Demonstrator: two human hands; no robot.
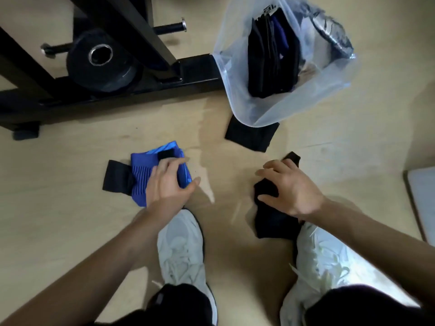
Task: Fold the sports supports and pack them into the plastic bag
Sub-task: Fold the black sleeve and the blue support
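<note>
A blue ribbed support [141, 177] with black straps lies on the wooden floor at centre left. My left hand [168, 182] rests on it, fingers on its top and thumb at its right edge. A black support [270, 215] lies by my right shoe. My right hand [289, 187] sits on it with fingers spread and bent over the fabric. The clear plastic bag [324, 85] stands open at the upper right, holding several folded black and blue supports [270, 57]. One folded black support [250, 135] lies on the floor, partly under the bag's front edge.
A black metal gym frame [117, 90] with a weight plate [101, 60] and pegs fills the upper left. My two white shoes [181, 245] stand at the bottom centre. A pale mat edge [421, 198] shows at the far right.
</note>
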